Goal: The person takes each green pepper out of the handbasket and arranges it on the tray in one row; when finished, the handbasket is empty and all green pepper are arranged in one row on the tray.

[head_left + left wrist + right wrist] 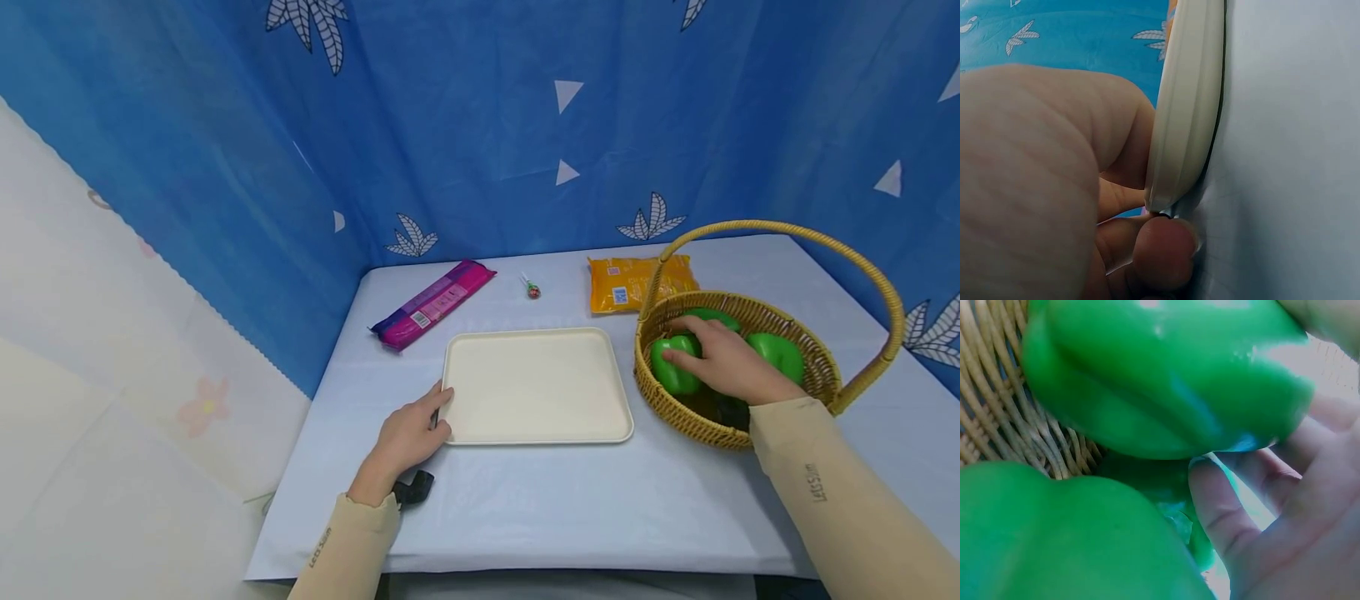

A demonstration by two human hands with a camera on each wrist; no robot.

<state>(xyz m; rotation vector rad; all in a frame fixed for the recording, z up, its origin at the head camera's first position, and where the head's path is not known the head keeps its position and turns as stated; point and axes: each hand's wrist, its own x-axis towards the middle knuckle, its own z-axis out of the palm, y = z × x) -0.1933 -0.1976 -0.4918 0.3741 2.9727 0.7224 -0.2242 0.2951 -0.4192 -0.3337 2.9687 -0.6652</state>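
Observation:
My left hand holds the left edge of a cream rectangular tray that lies flat on the table. In the left wrist view the thumb and fingers meet the tray's rim from both sides. Inside a wicker basket with a tall handle, my right hand grips a glossy green bell pepper. The right wrist view shows fingers round this bell pepper; part of it is hidden by the hand. Two more green peppers lie in the basket, one behind and one at the right.
Behind the tray lie a pink and purple packet, a small lollipop and an orange packet, partly behind the basket. A blue curtain hangs along the table's back edge. The basket handle arches above the right hand.

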